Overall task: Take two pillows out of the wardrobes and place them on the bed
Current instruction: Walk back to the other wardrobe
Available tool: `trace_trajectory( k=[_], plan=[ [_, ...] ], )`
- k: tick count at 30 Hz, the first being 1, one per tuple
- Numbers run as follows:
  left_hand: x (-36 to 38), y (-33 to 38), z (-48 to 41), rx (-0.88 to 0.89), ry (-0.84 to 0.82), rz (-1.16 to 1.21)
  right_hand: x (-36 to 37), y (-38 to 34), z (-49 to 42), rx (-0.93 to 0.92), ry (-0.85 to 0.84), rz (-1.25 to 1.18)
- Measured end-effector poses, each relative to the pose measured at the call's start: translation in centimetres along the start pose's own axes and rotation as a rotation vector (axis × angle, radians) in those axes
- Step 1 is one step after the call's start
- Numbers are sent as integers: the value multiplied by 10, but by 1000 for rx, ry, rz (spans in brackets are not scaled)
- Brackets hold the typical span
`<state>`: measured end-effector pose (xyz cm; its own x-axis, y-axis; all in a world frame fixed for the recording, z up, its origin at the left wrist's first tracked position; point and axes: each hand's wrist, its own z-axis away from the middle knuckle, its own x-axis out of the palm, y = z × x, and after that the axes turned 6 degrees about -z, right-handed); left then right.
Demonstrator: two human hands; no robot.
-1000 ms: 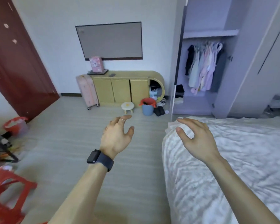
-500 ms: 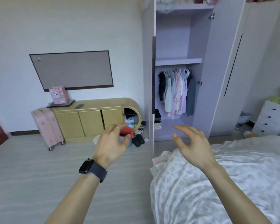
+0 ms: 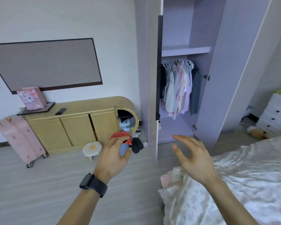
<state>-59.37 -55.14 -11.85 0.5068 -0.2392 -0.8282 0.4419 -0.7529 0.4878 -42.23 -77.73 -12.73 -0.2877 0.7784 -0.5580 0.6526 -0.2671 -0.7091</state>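
Observation:
A lilac wardrobe (image 3: 206,98) stands ahead with its doors open, showing hanging clothes (image 3: 178,85) under a bare shelf (image 3: 185,51). No pillow is in view. The bed (image 3: 243,179) with a pale patterned cover fills the lower right. My left hand (image 3: 113,158), with a dark watch on the wrist, is held out over the floor, fingers loosely bent and holding nothing. My right hand (image 3: 195,158) is stretched forward above the bed's corner, fingers spread and holding nothing.
A gold sideboard (image 3: 75,125) lines the far wall, with a pink suitcase (image 3: 19,140) to its left. A small stool (image 3: 92,149), a red-lidded blue bin (image 3: 122,143) and dark shoes (image 3: 136,144) lie by the wardrobe. White drawers (image 3: 276,116) stand at right.
The view has lifted from the floor and swung right toward the open wardrobe, which now looks nearer. Both hands stay raised in front, holding nothing.

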Motion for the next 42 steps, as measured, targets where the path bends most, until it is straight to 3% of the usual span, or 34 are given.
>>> trace_trajectory(
  k=[8,18,33,42],
  plan=[
    [26,-62,-154,125,-148,53,77,24,-97,147,76,77],
    [106,-66,-333,289,-240,73,132,98,-219,277,159,126],
    [282,86,-544,679,-579,147,88,235,-361,594,490,261],
    [384,210,-618,912,-738,219,41,303,-406,810,693,360]
  ],
)
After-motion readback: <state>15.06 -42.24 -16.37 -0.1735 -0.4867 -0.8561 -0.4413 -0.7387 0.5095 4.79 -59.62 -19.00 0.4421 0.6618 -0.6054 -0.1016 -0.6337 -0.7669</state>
